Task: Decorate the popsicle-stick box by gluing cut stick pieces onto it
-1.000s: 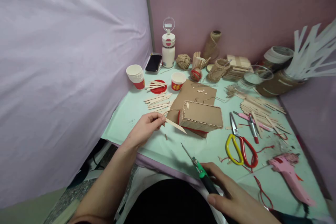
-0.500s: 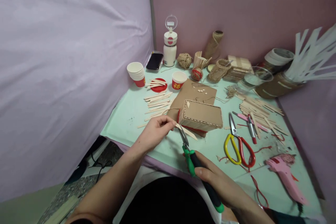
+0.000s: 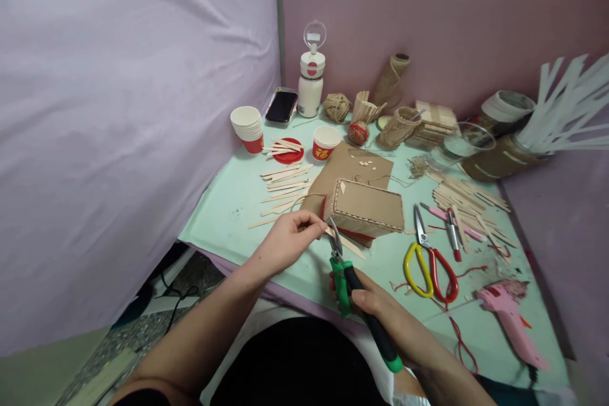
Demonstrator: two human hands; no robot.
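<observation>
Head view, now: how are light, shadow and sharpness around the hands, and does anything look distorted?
In the head view, light is soft and rather dim, with a faint shadow on the table below the left hand; the head view shows the shears clearly, but the small blade-to-stick contact is hard to judge; toward the head view's right edge, white strips look stretched, likely by a wide lens.

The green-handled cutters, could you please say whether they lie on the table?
No, the cutters are held in the right grip, with their blades at the wooden stick.

Stick (image 3: 353, 247) before box (image 3: 368, 206), scissors (image 3: 424, 241) right
</observation>
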